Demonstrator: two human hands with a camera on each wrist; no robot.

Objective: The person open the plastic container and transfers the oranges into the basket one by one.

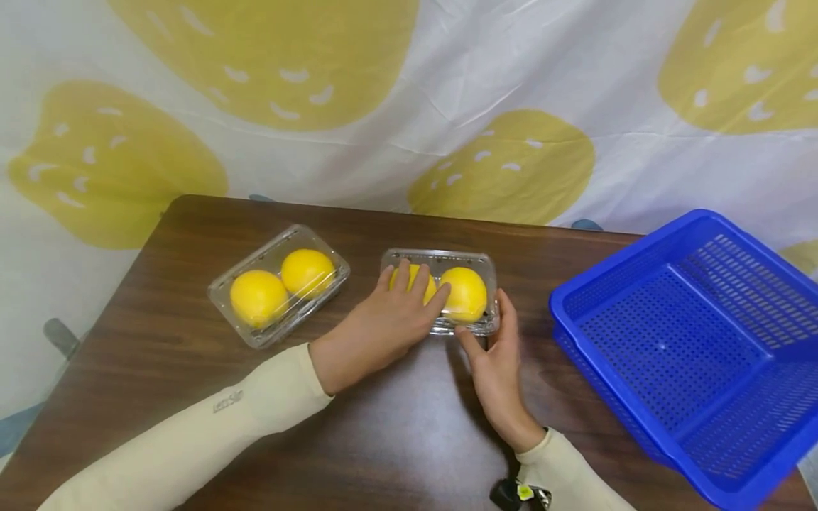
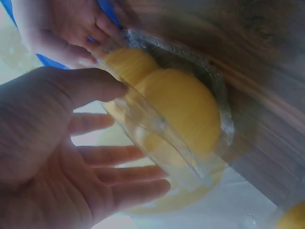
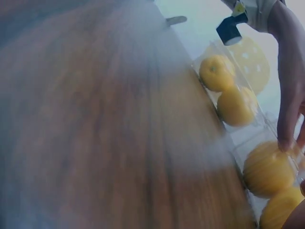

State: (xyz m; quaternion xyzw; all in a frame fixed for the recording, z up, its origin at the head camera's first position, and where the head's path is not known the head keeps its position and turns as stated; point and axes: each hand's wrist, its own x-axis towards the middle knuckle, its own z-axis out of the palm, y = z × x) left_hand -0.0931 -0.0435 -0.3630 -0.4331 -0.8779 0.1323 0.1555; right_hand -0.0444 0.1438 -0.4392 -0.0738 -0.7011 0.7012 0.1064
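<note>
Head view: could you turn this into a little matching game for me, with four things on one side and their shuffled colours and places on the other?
Things:
1. Basket
2. Tabletop
3. Cloth
4. Fruits

Descriptions:
A. White, printed with large yellow shapes
B. Plain yellow, inside clear plastic boxes
C. Blue, with many small holes, at the picture's right
D. Dark brown, underneath the boxes

Right pairs: 1-C, 2-D, 3-A, 4-B.
</note>
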